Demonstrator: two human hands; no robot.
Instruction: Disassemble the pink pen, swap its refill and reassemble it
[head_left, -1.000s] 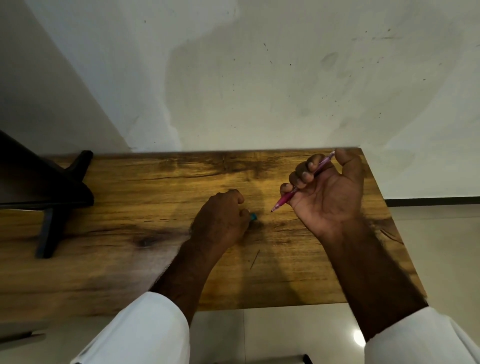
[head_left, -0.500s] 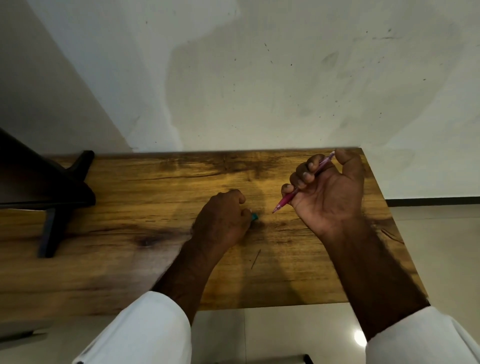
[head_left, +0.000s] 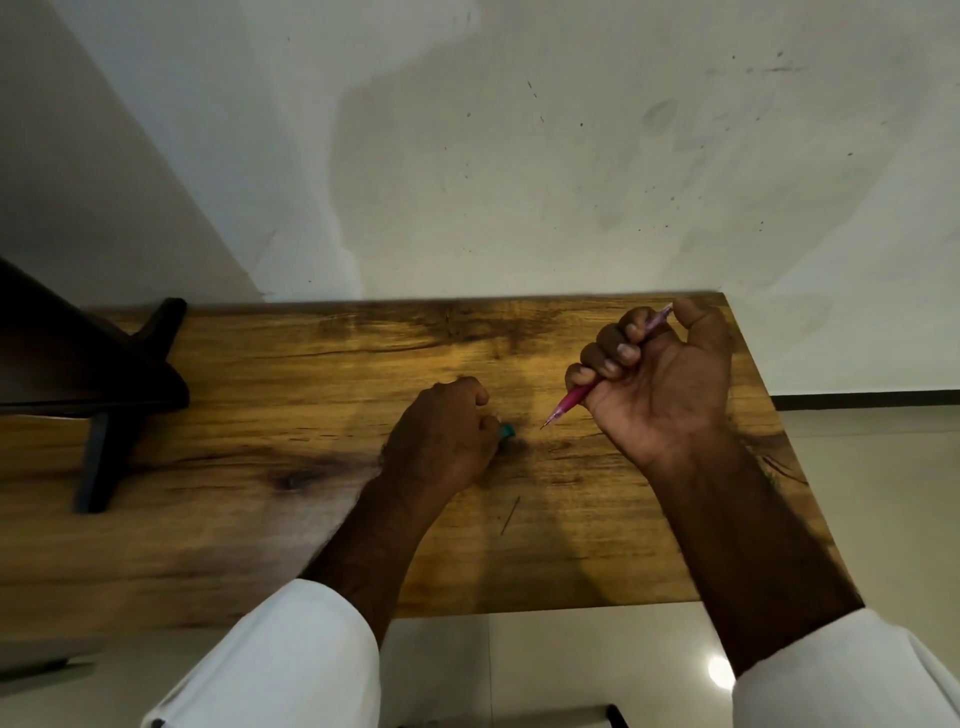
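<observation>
Pink pen (head_left: 574, 399) sits tight in the curled right hand (head_left: 660, 384) at about 2 o'clock over the wooden table (head_left: 260, 405), tip down-left, while the left hand (head_left: 441, 436) closes on a small teal piece (head_left: 507, 431) that might roll away if dropped.

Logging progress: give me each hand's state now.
Left hand: closed on a small teal object, mostly hidden.
Right hand: closed around the slim pink plastic pen.
</observation>
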